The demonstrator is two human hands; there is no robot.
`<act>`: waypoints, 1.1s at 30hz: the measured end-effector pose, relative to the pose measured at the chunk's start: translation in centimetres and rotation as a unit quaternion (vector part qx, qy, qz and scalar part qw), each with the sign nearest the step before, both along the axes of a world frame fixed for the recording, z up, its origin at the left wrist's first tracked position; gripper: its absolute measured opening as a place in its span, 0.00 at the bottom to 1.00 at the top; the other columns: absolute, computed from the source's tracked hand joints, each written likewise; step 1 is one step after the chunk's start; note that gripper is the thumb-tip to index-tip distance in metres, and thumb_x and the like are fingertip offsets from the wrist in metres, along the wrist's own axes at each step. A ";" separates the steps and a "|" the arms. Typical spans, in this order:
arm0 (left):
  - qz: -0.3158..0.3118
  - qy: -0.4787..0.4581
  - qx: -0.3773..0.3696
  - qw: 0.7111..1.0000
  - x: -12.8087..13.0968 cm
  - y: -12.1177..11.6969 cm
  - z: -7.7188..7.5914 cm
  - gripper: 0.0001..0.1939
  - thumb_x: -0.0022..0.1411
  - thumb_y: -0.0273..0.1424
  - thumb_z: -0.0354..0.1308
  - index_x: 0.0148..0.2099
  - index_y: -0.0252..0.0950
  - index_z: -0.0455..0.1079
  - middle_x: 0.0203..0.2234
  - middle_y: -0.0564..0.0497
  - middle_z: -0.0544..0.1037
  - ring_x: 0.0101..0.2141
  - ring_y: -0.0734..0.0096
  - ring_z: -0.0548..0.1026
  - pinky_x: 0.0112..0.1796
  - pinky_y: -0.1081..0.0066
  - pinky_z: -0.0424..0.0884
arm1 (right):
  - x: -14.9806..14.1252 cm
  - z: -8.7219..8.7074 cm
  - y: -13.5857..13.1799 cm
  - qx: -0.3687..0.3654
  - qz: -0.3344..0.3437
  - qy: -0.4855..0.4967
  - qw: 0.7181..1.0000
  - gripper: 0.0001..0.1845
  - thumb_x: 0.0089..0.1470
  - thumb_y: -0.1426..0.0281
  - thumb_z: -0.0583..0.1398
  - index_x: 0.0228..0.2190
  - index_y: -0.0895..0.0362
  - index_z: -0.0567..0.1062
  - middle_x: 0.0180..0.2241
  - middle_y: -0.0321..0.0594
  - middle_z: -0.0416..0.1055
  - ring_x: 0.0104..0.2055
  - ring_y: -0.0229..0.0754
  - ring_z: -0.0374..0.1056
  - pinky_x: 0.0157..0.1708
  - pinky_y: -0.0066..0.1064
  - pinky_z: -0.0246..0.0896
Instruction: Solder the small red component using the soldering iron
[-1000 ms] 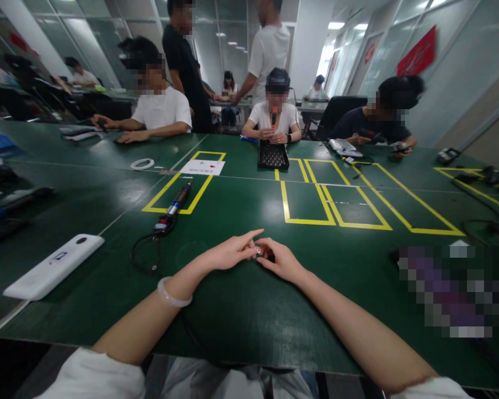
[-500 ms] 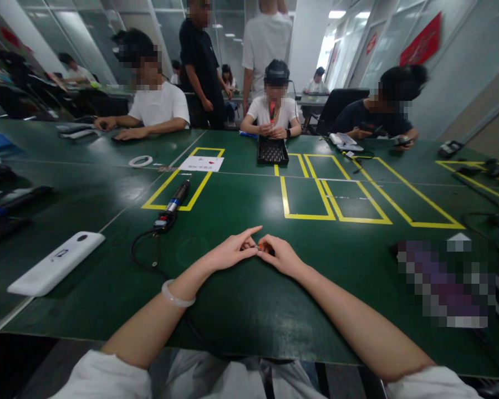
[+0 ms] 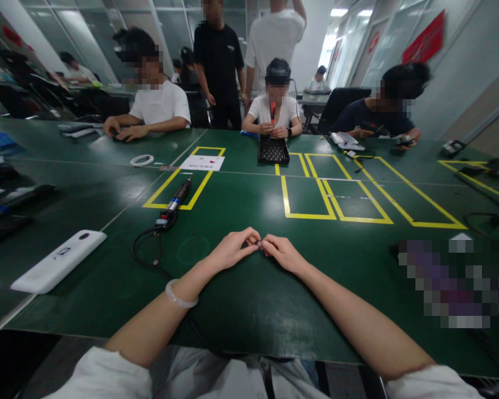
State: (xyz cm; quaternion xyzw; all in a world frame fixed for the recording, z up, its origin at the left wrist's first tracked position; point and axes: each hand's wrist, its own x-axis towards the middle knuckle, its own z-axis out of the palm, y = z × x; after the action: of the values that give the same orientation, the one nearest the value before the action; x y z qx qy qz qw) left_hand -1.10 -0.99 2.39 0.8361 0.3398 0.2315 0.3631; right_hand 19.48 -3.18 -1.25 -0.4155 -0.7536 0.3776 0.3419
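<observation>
My left hand (image 3: 235, 247) and my right hand (image 3: 283, 252) meet over the green table, fingertips close together. Between them is a tiny part (image 3: 259, 244), silvery where it shows; most of it is hidden by the fingers and too small to name. The left thumb and forefinger pinch it from one side, and the right fingers close on its other side. A pale bangle (image 3: 181, 295) circles my left wrist. Left of my hands lies an electric screwdriver (image 3: 175, 201) with a black cable, its bit pointing away from me.
A white power bank-like case (image 3: 60, 260) lies at the left. Yellow tape frames (image 3: 310, 216) mark the table (image 3: 241, 310). Beyond are a printed sheet (image 3: 202, 162), a white ring (image 3: 142, 160) and a black tray (image 3: 273, 152). Co-workers sit across; a blurred-out object is at the right.
My left forefinger, stretched out before, has curled in toward the small part. The orange spot seen at my right fingertips no longer shows. Behind, a standing person in black has shifted right.
</observation>
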 end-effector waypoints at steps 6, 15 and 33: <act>0.007 0.004 0.000 1.000 -0.2 0.1 0.0 0.11 0.64 0.38 0.52 0.44 0.37 0.67 0.36 0.51 0.76 0.38 0.70 0.75 0.41 0.71 0.69 | -0.1 -0.4 0.0 0.001 -0.001 0.045 0.999 0.14 0.57 0.61 0.59 0.40 0.57 0.67 0.27 0.33 0.67 0.27 0.34 0.62 0.28 0.25 0.56; 0.162 0.132 0.139 0.968 -5.2 3.5 1.0 0.20 0.66 0.44 0.46 0.54 0.38 0.64 0.47 0.46 0.73 0.48 0.63 0.71 0.49 0.64 0.67 | -0.1 -0.4 0.1 0.012 -0.020 0.023 0.999 0.09 0.57 0.65 0.59 0.37 0.57 0.69 0.27 0.33 0.67 0.27 0.34 0.62 0.29 0.26 0.57; 0.442 0.392 0.035 0.806 -17.8 7.4 0.3 0.34 0.56 0.49 0.55 0.61 0.38 0.61 0.52 0.33 0.68 0.49 0.40 0.71 0.41 0.52 0.70 | -0.3 -0.4 0.0 0.014 -0.008 0.004 1.000 0.08 0.57 0.66 0.59 0.38 0.57 0.70 0.27 0.33 0.66 0.26 0.34 0.61 0.29 0.26 0.57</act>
State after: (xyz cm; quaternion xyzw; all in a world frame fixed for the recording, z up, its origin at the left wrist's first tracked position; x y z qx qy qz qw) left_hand -18.90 6.36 2.64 0.6276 0.7774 0.0309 0.0277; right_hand 19.23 -3.18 -1.67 -0.4149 -0.7541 0.3661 0.3538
